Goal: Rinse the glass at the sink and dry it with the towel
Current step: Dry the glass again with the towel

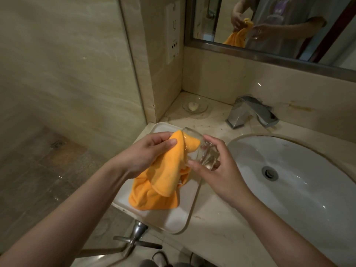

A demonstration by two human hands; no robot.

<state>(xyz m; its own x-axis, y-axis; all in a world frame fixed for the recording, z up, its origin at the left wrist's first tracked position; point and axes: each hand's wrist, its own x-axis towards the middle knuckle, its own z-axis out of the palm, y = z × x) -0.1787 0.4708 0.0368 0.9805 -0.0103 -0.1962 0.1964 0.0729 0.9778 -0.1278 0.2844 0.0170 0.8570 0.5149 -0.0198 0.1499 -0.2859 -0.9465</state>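
A clear glass [200, 149] is being held tilted on its side above the countertop [217, 228], between the white tray [173, 218] at the counter's left edge and the sink [300, 170] basin. Its base is being gripped by the right hand [217, 170], fingers curled around it. An orange towel [163, 180] is being pinched by the left hand [148, 153] between thumb and fingers, and a fold of it is being pushed into the glass's open mouth. The rest of the towel is being left hanging down onto the tray. A chrome faucet [250, 112] is being seen at the back edge behind the basin, and a small glass dish [194, 106] in the back left corner.
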